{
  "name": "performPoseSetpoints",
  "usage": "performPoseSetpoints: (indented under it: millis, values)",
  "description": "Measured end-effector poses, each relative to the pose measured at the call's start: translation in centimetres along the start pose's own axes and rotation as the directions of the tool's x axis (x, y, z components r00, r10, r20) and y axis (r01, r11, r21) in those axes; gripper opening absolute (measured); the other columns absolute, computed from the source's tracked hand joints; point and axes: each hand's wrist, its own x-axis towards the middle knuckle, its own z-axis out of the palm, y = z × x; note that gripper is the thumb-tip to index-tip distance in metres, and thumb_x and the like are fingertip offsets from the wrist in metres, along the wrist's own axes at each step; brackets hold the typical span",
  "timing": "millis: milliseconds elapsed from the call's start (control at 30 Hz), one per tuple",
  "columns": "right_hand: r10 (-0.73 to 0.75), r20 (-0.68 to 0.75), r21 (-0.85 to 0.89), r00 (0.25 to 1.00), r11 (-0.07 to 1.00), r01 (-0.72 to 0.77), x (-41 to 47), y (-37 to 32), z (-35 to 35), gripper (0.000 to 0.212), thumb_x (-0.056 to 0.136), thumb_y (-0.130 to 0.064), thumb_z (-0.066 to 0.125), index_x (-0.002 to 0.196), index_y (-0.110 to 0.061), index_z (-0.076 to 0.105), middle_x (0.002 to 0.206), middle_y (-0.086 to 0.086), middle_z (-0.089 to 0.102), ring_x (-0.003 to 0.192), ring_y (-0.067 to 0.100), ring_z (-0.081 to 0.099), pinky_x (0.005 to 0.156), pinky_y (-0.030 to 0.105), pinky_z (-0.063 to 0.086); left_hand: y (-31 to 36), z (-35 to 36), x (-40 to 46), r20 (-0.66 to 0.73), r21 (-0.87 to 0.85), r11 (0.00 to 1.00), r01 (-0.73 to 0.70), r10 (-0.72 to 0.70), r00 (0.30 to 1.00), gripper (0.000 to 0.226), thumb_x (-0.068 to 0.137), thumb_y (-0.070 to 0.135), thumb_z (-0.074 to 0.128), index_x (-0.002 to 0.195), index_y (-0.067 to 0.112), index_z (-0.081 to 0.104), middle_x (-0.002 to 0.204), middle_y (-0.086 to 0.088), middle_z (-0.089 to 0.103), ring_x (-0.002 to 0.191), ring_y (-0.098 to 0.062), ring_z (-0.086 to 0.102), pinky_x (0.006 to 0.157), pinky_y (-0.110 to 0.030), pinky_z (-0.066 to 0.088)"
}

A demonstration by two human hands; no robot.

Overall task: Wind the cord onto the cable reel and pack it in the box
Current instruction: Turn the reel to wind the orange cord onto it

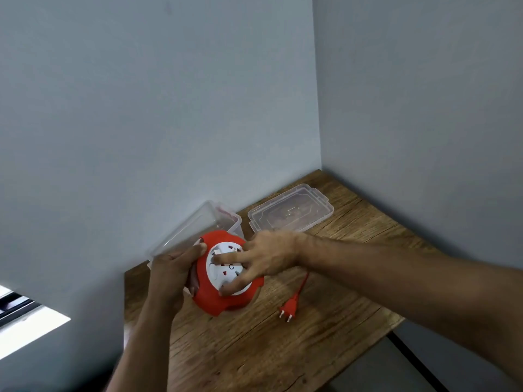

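Note:
A red cable reel (223,302) with a white socket face is held tilted above the wooden table (254,349). My left hand (169,275) grips its left rim. Over the white face lies my right hand (264,257), fingers spread and pressing on it. A short stretch of red cord (304,281) runs out from under the right hand down to a red two-pin plug (288,309) lying on the table. A clear plastic box (198,227) stands behind the reel against the wall.
The box's clear lid (291,212) lies flat on the table near the corner of the two grey walls. The table's right and near edges drop off to a dark floor. A bright window strip shows at lower left.

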Motion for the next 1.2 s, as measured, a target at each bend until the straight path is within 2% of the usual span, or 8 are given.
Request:
performPoseSetpoints:
  millis: [333, 467, 533, 633, 800, 900, 1033, 1200]
  values:
    - [-0.007, 0.094, -0.003, 0.996, 1.0, 0.008, 1.1, 1.6, 1.9, 0.084, 0.081, -0.039, 0.079, 0.15, -0.039, 0.03, 0.149, 0.018, 0.037, 0.075, 0.024, 0.066, 0.052, 0.025, 0.053, 0.5, -0.8, 1.9, 0.115, 0.083, 0.995, 0.057, -0.066, 0.991, 0.017, 0.082, 0.029, 0.08, 0.08, 0.013, 0.084, 0.084, -0.019, 0.081, 0.077, -0.038, 0.079, 0.076, -0.05, 0.063]
    - [0.286, 0.021, 0.035, 0.958, 0.957, -0.287, 1.8, 1.0, 3.0, 0.065, 0.093, -0.054, 0.057, 0.148, -0.031, 0.032, 0.118, 0.017, 0.065, 0.048, 0.01, 0.04, 0.04, 0.016, 0.027, 0.7, 0.2, 1.9, 0.034, 0.075, 0.996, -0.04, 0.038, 0.999, 0.016, 0.085, 0.024, 0.079, 0.071, 0.026, 0.084, 0.076, -0.007, 0.082, 0.07, -0.027, 0.079, 0.067, -0.039, 0.061]
    - [0.503, -0.062, 0.15, 0.862, 0.859, -0.49, 2.6, 0.0, 3.6, 0.066, 0.087, -0.06, 0.057, 0.138, -0.025, 0.033, 0.093, 0.012, 0.071, 0.053, 0.016, 0.046, 0.049, 0.021, 0.031, 0.9, 0.7, 1.7, -0.002, 0.074, 0.993, -0.09, 0.09, 0.996, 0.024, 0.086, 0.023, 0.079, 0.065, 0.033, 0.083, 0.072, 0.0, 0.081, 0.066, -0.02, 0.078, 0.057, -0.03, 0.06]
    - [0.826, -0.028, 0.459, 0.564, 0.511, -0.726, 4.4, -2.2, 4.0, 0.071, 0.077, -0.07, 0.053, 0.132, -0.029, 0.033, 0.102, 0.008, 0.071, 0.077, 0.027, 0.068, 0.06, 0.03, 0.047, 1.2, 1.1, 1.4, -0.064, 0.042, 0.986, -0.16, 0.163, 0.985, 0.035, 0.086, 0.017, 0.078, 0.061, 0.042, 0.08, 0.069, 0.01, 0.079, 0.064, -0.009, 0.076, 0.049, -0.016, 0.054]
    - [0.953, 0.269, 0.715, 0.137, -0.103, -0.691, 6.3, -4.1, 3.8, 0.075, 0.069, -0.071, 0.057, 0.131, -0.032, 0.041, 0.121, 0.002, 0.064, 0.104, 0.026, 0.064, 0.075, 0.032, 0.053, 1.0, 1.5, 0.8, -0.141, 0.073, 0.965, -0.25, 0.259, 0.956, 0.028, 0.086, 0.021, 0.08, 0.07, 0.044, 0.078, 0.075, 0.016, 0.077, 0.068, -0.013, 0.075, 0.062, -0.029, 0.056]
    - [0.938, 0.343, 0.744, 0.049, -0.24, -0.624, 6.9, -4.9, 3.5, 0.076, 0.074, -0.066, 0.06, 0.136, -0.027, 0.039, 0.124, 0.005, 0.063, 0.108, 0.029, 0.063, 0.079, 0.038, 0.057, 0.9, 2.1, -0.5, -0.096, 0.119, 0.93, -0.347, 0.359, 0.928, 0.02, 0.082, 0.03, 0.08, 0.075, 0.048, 0.076, 0.076, 0.023, 0.075, 0.07, 0.0, 0.073, 0.061, -0.022, 0.058]
    - [0.956, 0.27, 0.682, 0.114, -0.106, -0.724, 5.7, -4.7, 3.1, 0.079, 0.084, -0.07, 0.049, 0.143, -0.02, 0.035, 0.127, 0.011, 0.064, 0.11, 0.032, 0.064, 0.083, 0.042, 0.058, 0.4, 2.8, -1.4, -0.067, 0.12, 0.937, -0.327, 0.336, 0.939, 0.014, 0.075, 0.042, 0.08, 0.083, 0.051, 0.073, 0.083, 0.031, 0.075, 0.079, 0.005, 0.072, 0.057, -0.01, 0.055]
    - [0.83, 0.05, 0.365, 0.556, 0.503, -0.784, 2.8, -3.3, 2.1, 0.056, 0.097, -0.055, 0.045, 0.142, -0.02, 0.039, 0.109, 0.011, 0.071, 0.079, 0.028, 0.07, 0.065, 0.033, 0.053, -1.0, 2.3, -0.6, -0.166, 0.043, 0.979, -0.198, 0.203, 0.965, 0.013, 0.085, 0.034, 0.08, 0.081, 0.045, 0.075, 0.073, 0.023, 0.078, 0.071, -0.006, 0.077, 0.061, -0.024, 0.059]
